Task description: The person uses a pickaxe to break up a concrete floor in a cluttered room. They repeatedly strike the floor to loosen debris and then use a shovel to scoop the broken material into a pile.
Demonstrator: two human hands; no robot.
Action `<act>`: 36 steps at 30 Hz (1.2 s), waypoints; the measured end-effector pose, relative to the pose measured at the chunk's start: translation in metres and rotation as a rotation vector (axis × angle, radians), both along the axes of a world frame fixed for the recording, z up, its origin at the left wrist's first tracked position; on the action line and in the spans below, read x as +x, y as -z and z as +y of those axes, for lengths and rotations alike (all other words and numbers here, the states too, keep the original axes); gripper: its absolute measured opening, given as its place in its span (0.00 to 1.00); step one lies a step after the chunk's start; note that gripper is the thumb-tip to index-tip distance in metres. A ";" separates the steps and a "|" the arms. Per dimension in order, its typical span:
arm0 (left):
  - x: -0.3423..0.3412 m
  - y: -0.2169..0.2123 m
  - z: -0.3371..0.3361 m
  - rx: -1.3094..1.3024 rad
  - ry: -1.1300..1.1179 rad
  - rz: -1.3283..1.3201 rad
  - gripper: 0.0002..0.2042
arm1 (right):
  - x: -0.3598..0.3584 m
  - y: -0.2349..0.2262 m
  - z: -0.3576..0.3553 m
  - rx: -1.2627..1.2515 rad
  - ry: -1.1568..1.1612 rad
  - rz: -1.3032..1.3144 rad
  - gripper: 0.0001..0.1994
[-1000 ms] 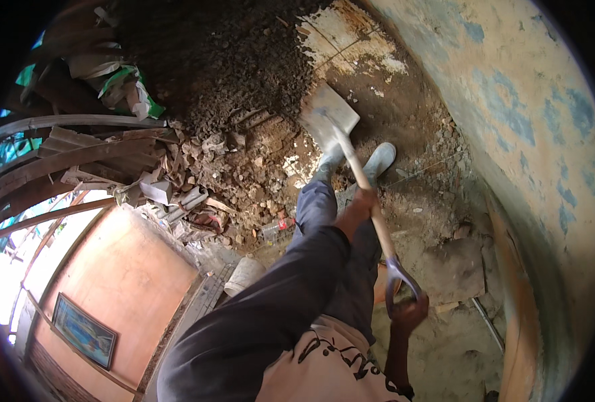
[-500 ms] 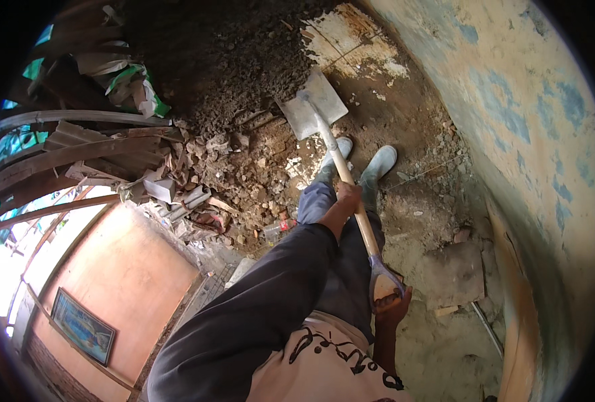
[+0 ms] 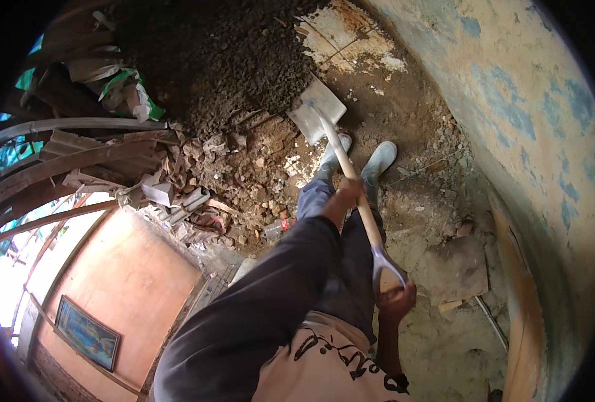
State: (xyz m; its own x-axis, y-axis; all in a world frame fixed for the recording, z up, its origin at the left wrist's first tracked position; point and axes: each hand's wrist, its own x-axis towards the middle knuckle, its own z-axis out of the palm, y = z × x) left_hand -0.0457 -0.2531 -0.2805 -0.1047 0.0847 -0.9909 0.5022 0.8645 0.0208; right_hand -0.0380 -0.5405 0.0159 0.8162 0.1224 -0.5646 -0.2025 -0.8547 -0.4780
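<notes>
A shovel (image 3: 339, 153) with a pale wooden shaft slants across the middle of the view. Its flat metal blade (image 3: 319, 109) lies at the edge of a dark soil heap (image 3: 244, 60), beside the toe of my left boot. Partway down the shaft, my left hand (image 3: 348, 191) is wrapped round the wood. My right hand (image 3: 398, 299) is closed on the purple-grey D-shaped grip at the near end. Little or no soil shows on the blade. My grey rubber boots (image 3: 380, 159) stand on the dirty ground just behind it.
Broken rubble (image 3: 257, 174) and scraps spread to the left, with a clear plastic bottle (image 3: 276, 231) among them. Wooden beams (image 3: 76, 161) lean at the far left. A peeling wall (image 3: 511, 100) rises on the right. A flat slab (image 3: 456, 268) lies near its foot.
The shovel blade has shifted slightly right and turned a little. My right hand and the grip have moved slightly right. Both hands keep their hold.
</notes>
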 end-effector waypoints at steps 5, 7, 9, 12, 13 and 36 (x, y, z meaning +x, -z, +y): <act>0.022 -0.013 0.041 0.015 0.345 0.161 0.11 | -0.006 0.018 0.066 0.270 0.549 0.192 0.20; 0.030 -0.028 0.032 0.089 0.390 0.280 0.15 | 0.000 0.024 0.043 0.394 0.917 0.472 0.22; 0.033 -0.031 0.026 0.130 0.410 0.374 0.20 | 0.026 0.008 0.065 0.448 1.260 0.652 0.24; 0.040 -0.043 0.029 0.145 0.442 0.387 0.27 | 0.037 -0.007 0.078 0.429 1.431 0.729 0.25; 0.040 -0.048 0.033 0.148 0.467 0.353 0.32 | 0.036 -0.006 0.078 0.423 1.438 0.732 0.25; 0.062 -0.050 -0.090 -0.038 0.156 -0.019 0.14 | 0.052 -0.046 -0.029 0.143 0.763 0.176 0.19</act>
State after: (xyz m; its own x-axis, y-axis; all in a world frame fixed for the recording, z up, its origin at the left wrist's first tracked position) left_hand 0.0167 -0.3435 -0.2305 -0.0739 0.0609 -0.9954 0.6304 0.7763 0.0007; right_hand 0.0139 -0.5699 0.0622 0.6042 -0.3533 -0.7142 -0.7900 -0.3829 -0.4789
